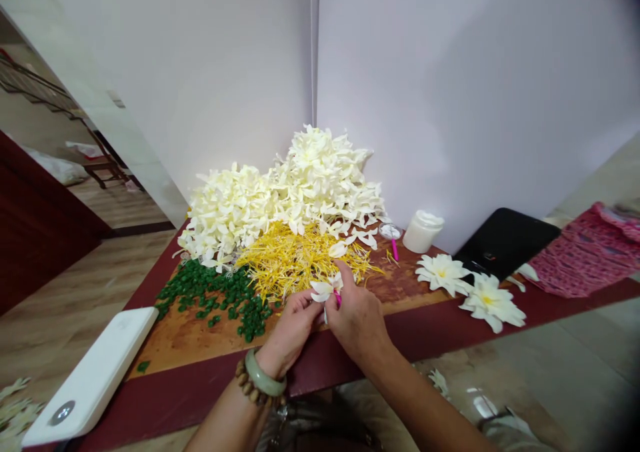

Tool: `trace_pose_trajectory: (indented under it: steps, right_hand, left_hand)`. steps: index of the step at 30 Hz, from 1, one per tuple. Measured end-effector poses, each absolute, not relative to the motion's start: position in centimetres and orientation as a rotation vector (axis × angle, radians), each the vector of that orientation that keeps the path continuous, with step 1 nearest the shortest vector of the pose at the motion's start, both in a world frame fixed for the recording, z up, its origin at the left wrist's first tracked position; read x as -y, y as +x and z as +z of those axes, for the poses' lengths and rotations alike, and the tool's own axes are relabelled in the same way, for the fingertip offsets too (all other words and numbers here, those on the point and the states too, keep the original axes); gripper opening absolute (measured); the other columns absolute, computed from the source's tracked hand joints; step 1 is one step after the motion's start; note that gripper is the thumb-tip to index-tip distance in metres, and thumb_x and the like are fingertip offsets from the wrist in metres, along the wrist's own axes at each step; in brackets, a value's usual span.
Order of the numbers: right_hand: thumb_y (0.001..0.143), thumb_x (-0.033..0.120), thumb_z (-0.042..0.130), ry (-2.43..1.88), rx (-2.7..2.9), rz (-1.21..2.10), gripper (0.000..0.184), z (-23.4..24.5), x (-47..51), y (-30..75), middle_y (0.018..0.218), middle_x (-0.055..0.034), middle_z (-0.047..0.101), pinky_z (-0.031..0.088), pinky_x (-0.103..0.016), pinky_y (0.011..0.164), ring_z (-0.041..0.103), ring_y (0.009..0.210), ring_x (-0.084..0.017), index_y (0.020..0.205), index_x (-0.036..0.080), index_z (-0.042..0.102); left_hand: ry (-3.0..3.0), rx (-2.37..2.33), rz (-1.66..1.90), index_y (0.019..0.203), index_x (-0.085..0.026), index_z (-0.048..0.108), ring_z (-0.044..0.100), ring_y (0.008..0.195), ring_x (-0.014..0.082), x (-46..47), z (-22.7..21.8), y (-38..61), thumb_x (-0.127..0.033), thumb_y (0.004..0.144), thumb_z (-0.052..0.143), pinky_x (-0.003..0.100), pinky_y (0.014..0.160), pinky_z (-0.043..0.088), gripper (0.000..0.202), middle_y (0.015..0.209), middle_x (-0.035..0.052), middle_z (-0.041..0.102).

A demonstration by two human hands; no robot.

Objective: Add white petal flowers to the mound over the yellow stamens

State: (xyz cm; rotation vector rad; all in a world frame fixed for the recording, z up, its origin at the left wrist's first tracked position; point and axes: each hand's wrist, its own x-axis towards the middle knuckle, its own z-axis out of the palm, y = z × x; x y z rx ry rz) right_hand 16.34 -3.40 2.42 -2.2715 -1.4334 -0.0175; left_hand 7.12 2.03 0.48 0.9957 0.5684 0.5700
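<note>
My left hand [290, 332] and my right hand [357, 315] meet at the front of the table, with a small white petal cluster [324, 289] pinched between them. My left fingers hold the cluster from below. My right fingers grip a small pink stick [338, 299] against it. A jade bangle [264, 375] and a wooden bead bracelet [250, 387] circle my left wrist. Just behind my hands lies a heap of yellow stamen strands [295, 259], and a big pile of cream petals [300, 192] rises beyond it. Green beads [215, 299] spread to the left.
Two finished white flowers [443, 273] [493, 302] lie on the right of the brown-topped table [405, 285]. A white jar [423, 232] and a small dish with a pink-handled tool [393, 239] stand behind them. A white power bank [90, 379] lies front left, and a white wall rises behind.
</note>
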Motion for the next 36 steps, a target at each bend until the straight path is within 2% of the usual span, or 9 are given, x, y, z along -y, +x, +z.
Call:
trace_pose_trajectory:
  steps: [4,7,11,17,20,22,28,33,36]
  right_hand:
    - [0.073,0.018,0.045,-2.236,1.468,0.002,0.051,2.5,3.6,16.8,0.064,-0.0057,0.066,0.033,-0.027,0.051,0.062,0.059,-0.023,0.123,0.018,0.041]
    - [0.072,0.016,0.043,-2.150,1.470,0.068,0.036,2.1,4.1,17.3,0.066,-0.0054,0.066,0.035,-0.026,0.053,0.062,0.062,-0.022,0.107,0.020,0.053]
    - [0.071,0.014,0.043,-1.972,1.384,0.227,0.024,1.3,5.1,18.0,0.065,-0.0031,0.063,0.037,-0.024,0.054,0.059,0.061,-0.018,0.091,0.018,0.056]
    - [0.071,0.014,0.044,-1.562,1.223,0.690,0.017,0.7,7.3,18.6,0.069,-0.0011,0.062,0.043,-0.021,0.055,0.058,0.061,-0.014,0.083,0.015,0.055]
    - [0.072,0.019,0.047,-1.538,1.122,0.718,0.012,0.1,8.0,19.3,0.064,0.0009,0.058,0.042,-0.021,0.052,0.054,0.056,-0.013,0.081,0.015,0.055]
    - [0.072,0.022,0.049,-1.537,1.065,0.717,0.010,-0.5,8.0,19.8,0.059,0.0023,0.056,0.041,-0.021,0.049,0.052,0.053,-0.012,0.077,0.015,0.055]
    - [0.071,0.026,0.053,-1.528,1.006,0.671,0.014,-1.8,7.6,20.6,0.059,0.0013,0.058,0.044,-0.021,0.050,0.054,0.053,-0.013,0.079,0.015,0.056]
    - [0.073,0.027,0.052,-1.536,1.039,0.662,0.014,-1.8,7.7,20.6,0.061,0.0000,0.059,0.046,-0.022,0.050,0.056,0.054,-0.014,0.081,0.016,0.055]
    - [0.073,0.027,0.052,-1.542,1.052,0.644,0.014,-2.0,8.0,20.7,0.062,-0.0003,0.061,0.047,-0.022,0.051,0.057,0.055,-0.015,0.083,0.017,0.055]
  left_hand:
    - [1.079,-0.585,0.560,0.080,-0.014,0.069,0.053,0.064,0.0131,-2.1,0.4,7.1,-0.031,0.066,0.063,0.023,0.062,0.039,0.023,0.068,0.0033,0.064]
    - [1.183,-0.610,0.583,0.080,-0.014,0.069,0.050,0.060,0.0123,-1.9,0.4,7.2,-0.031,0.066,0.062,0.023,0.062,0.038,0.023,0.066,0.0024,0.063]
    - [1.264,-0.574,0.591,0.086,-0.013,0.069,0.049,0.060,0.0119,-0.9,0.6,7.2,-0.030,0.067,0.062,0.022,0.059,0.037,0.026,0.065,0.0024,0.064]
    - [1.027,-0.525,0.465,0.098,-0.018,0.064,0.058,0.084,0.0162,0.7,0.7,5.4,-0.031,0.071,0.061,0.027,0.081,0.041,0.030,0.092,0.0068,0.066]
    - [1.003,-0.654,0.475,0.091,-0.015,0.066,0.060,0.086,0.0170,-0.1,0.6,3.0,-0.030,0.070,0.063,0.027,0.078,0.044,0.026,0.095,0.0099,0.066]
    - [1.008,-0.746,0.541,0.084,-0.013,0.066,0.061,0.081,0.0162,-1.1,0.6,1.1,-0.031,0.070,0.063,0.026,0.075,0.046,0.023,0.090,0.0109,0.067]
    - [0.892,-1.089,0.878,0.074,-0.012,0.066,0.058,0.061,0.0084,-4.0,0.8,-4.0,-0.029,0.058,0.073,0.018,0.061,0.045,0.024,0.067,0.0036,0.067]
    - [1.055,-1.181,0.910,0.067,-0.011,0.064,0.046,0.046,0.0059,-4.6,0.0,-5.7,-0.038,0.061,0.068,0.017,0.046,0.034,0.029,0.051,-0.0010,0.058]
    - [1.144,-1.253,0.916,0.062,-0.011,0.062,0.036,0.040,0.0053,-4.6,-0.4,-5.6,-0.047,0.065,0.061,0.018,0.042,0.026,0.036,0.042,-0.0045,0.047]
